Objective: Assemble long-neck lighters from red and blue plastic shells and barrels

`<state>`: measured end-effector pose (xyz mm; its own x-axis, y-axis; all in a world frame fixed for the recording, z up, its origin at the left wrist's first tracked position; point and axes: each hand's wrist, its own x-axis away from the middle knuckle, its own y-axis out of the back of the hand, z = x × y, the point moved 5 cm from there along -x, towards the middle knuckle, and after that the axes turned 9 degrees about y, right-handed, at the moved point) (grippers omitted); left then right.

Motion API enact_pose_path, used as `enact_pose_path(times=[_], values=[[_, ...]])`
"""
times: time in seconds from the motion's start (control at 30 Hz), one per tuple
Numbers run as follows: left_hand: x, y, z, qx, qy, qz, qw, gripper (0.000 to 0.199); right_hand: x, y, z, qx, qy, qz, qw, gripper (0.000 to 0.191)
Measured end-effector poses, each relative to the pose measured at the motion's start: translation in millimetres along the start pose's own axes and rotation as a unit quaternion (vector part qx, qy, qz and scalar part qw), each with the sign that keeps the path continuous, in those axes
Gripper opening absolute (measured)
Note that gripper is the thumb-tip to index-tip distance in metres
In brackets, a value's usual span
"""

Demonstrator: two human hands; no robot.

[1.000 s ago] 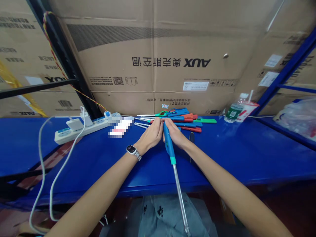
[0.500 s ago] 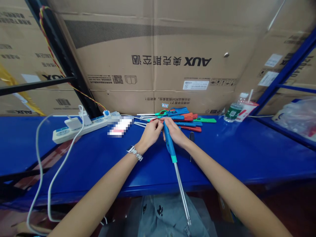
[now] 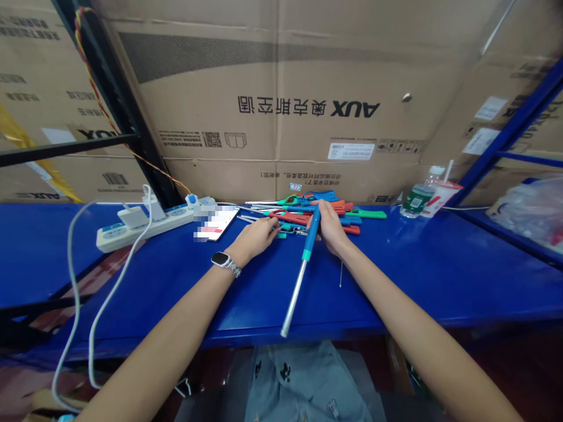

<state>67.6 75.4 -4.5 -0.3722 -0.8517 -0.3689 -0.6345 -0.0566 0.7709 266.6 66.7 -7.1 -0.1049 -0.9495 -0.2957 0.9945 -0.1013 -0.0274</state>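
Note:
My right hand [image 3: 331,227] is wrapped round the blue handle of a long-nosed lighter [image 3: 312,234]. The lighter's metal tube slants down toward me, its tip over the table's front edge. Just left of it, my left hand [image 3: 259,233] has its fingers bent together at the near side of a heap of lighters [image 3: 341,206]. What those fingertips hold, if anything, is hidden. The heap has blue, red and green handles, with metal tubes pointing left. Small metal and teal pieces lie between my hands. A thin metal shaft [image 3: 341,274] sticks out beneath my right wrist.
A phone [image 3: 225,224] lies left of the heap, beside a white power strip [image 3: 132,231] with plugs and cables. A water bottle [image 3: 416,200] and a lidded cup [image 3: 441,198] stand at the back right. Large cardboard [image 3: 197,117] walls the rear of the blue table [image 3: 396,275].
My left hand has come off the lighter and moved left to the heap's edge. My right hand has shifted slightly right and up, swinging the lighter's tube tip left and up.

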Motion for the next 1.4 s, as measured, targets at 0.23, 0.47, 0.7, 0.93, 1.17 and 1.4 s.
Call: enact_pose_path(times=[0.23,0.47,0.7,0.93,1.17,1.4], values=[[-0.8,1.6,-1.8,0.254,0.052,0.095,0.961,0.009,-11.2,25.5,-0.1,-0.052,0.015,-0.113,0.992,0.048],[0.7,-15.8,-31.3,0.62,0.138,0.045,0.771,0.022,-2.4,28.4,8.0,-0.089,0.05,-0.142,0.985,0.036],[-3.0,-7.1,-20.9,0.551,0.12,-0.107,0.819,0.044,8.0,17.8,14.3,-0.031,0.015,0.003,0.999,0.026],[-1.0,-6.6,-30.8,0.456,0.083,-0.078,0.882,0.062,41.1,-30.5,24.9,0.0,-0.043,0.297,0.954,0.038],[-0.8,-2.0,-26.9,0.458,0.1,-0.118,0.875,0.053,46.3,-45.3,13.6,-0.076,-0.064,0.266,0.959,0.039],[-3.2,-4.4,-15.4,0.508,0.101,-0.087,0.851,0.049,50.0,-51.2,8.3,-0.153,-0.117,0.231,0.954,0.024]])
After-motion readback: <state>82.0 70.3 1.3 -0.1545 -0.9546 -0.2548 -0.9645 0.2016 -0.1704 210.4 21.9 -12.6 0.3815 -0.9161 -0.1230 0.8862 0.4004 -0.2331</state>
